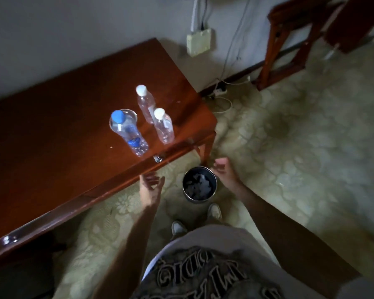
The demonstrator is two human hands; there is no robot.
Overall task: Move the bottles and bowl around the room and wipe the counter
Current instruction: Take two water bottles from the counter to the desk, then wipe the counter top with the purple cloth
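Observation:
Three clear plastic bottles stand upright near the right end of the dark red wooden counter (58, 134). The blue-capped bottle (127, 132) is nearest the front edge. Behind it stand a taller white-capped bottle (146, 104) and a shorter white-capped bottle (163, 126). My left hand (150, 184) hovers just off the counter's front edge, fingers loosely spread, holding nothing. My right hand (224, 169) hangs in the air to the right of the counter's corner, fingers loosely curled and empty. No bowl or cloth is in view.
A round metal bin (199, 184) with crumpled paper stands on the patterned carpet between my hands, in front of my shoes. A wooden chair (289, 46) stands at the back right. Cables and a power strip (219, 91) lie by the wall.

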